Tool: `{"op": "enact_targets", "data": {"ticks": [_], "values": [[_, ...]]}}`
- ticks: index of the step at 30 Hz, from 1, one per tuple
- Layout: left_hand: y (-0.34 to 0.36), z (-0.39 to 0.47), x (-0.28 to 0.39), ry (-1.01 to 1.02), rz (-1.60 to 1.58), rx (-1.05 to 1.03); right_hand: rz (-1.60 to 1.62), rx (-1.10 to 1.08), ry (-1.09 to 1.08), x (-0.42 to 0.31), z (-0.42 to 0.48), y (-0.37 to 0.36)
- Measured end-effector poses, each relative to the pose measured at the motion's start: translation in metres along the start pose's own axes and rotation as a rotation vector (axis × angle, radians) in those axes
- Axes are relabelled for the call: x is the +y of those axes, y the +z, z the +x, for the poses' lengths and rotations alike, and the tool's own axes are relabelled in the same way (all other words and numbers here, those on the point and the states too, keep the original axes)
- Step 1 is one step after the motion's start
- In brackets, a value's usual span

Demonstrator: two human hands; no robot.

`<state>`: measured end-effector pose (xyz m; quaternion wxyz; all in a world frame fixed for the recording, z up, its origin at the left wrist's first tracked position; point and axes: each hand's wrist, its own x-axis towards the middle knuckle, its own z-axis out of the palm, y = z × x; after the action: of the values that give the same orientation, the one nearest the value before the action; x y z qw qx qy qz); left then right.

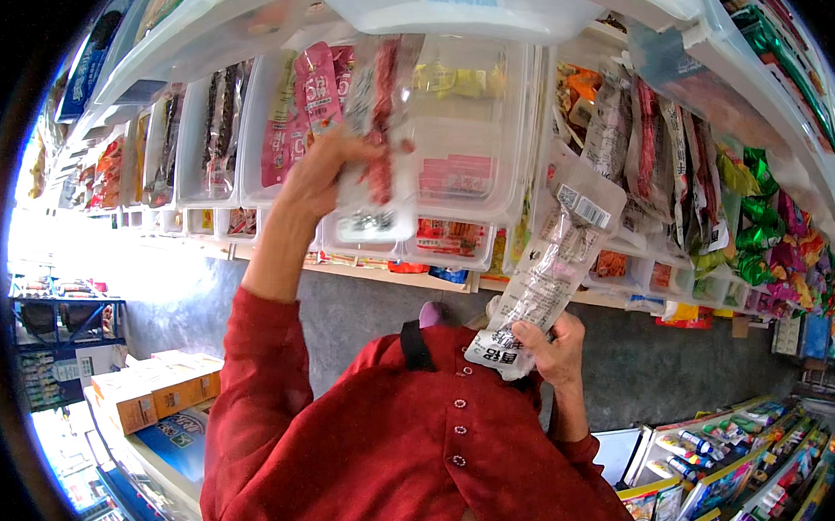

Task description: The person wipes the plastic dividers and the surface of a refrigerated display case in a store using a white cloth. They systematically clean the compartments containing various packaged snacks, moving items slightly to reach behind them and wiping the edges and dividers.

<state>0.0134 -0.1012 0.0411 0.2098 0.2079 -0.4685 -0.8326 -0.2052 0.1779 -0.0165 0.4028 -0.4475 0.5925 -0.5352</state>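
My left hand point(323, 169) grips a long clear packet with a reddish stick-shaped snack point(383, 112) inside. The packet is blurred and hangs over a translucent plastic bin point(462, 208). At the left of that bin stand pink snack packets point(318, 88); a few more pink packets point(456, 175) lie low in its right part, with yellow packets point(460, 79) behind. Close to the chest, my right hand point(557, 347) holds the lower end of a long clear printed packet point(546, 266). Its upper end bears a barcode and leans against the bins on the right.
Neighbouring bins hold dark stick snacks point(224, 126), upright long packets point(645, 145) and green-wrapped sweets point(758, 219). An upper tier of translucent bins point(463, 11) overhangs the far side. Orange cartons point(160, 389) sit behind at left; another stocked shelf point(702, 454) stands behind at right.
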Motion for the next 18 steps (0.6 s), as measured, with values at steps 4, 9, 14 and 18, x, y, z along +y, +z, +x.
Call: {"op": "enact_targets", "data": {"ticks": [4,9,14,18], "values": [[0.005,-0.067,-0.013,0.109,0.0,0.47,0.012,-0.119,0.017,-0.019,0.01,0.002],[-0.029,-0.099,-0.045,0.135,-0.242,0.443,-0.091,-0.221,0.032,-0.044,0.051,0.022],[-0.016,-0.107,-0.067,0.126,-0.146,0.665,-0.238,-0.293,0.195,-0.089,0.128,0.045],[-0.014,-0.117,-0.074,0.007,-0.041,0.686,-0.212,-0.36,0.331,-0.083,0.193,0.061]]}}
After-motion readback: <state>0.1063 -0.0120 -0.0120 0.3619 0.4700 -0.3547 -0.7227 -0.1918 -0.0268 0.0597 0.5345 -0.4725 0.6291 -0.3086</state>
